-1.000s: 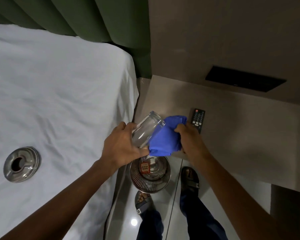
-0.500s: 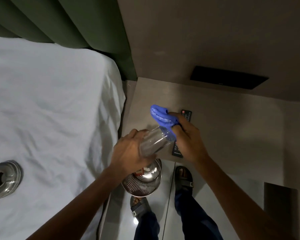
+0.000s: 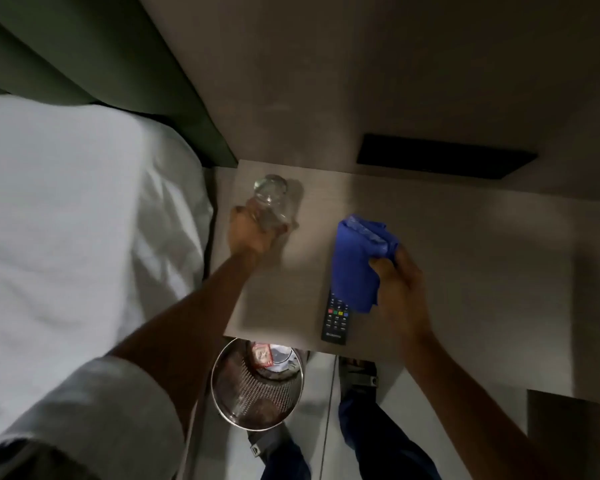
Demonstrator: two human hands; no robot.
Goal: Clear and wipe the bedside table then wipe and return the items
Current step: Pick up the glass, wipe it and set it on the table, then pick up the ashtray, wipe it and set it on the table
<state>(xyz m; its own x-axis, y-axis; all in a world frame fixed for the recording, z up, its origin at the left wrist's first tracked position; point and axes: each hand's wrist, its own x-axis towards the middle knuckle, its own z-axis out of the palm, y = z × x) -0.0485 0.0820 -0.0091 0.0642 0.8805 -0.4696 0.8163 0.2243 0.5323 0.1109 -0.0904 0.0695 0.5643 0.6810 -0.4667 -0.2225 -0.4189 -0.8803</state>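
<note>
My left hand [image 3: 250, 233] grips a clear drinking glass [image 3: 271, 199] at the far left corner of the beige bedside table [image 3: 465, 271]. The glass is upside down, and I cannot tell whether it touches the tabletop. To the right, my right hand [image 3: 400, 289] holds a bunched blue cloth [image 3: 355, 261] just above the table. A black remote [image 3: 336, 318] lies near the table's front edge, its upper end hidden under the cloth.
A white bed [image 3: 66, 220] fills the left, with a green headboard [image 3: 101, 57] behind it. A perforated metal waste bin [image 3: 257, 393] with litter stands on the floor below the table's front edge, beside my sandalled feet. A dark slot [image 3: 444, 157] sits in the wall panel.
My left hand has carried the glass away from the cloth, forward to the table's far left corner. The right hand has moved right with the cloth. The metal ashtray on the bed has left the view.
</note>
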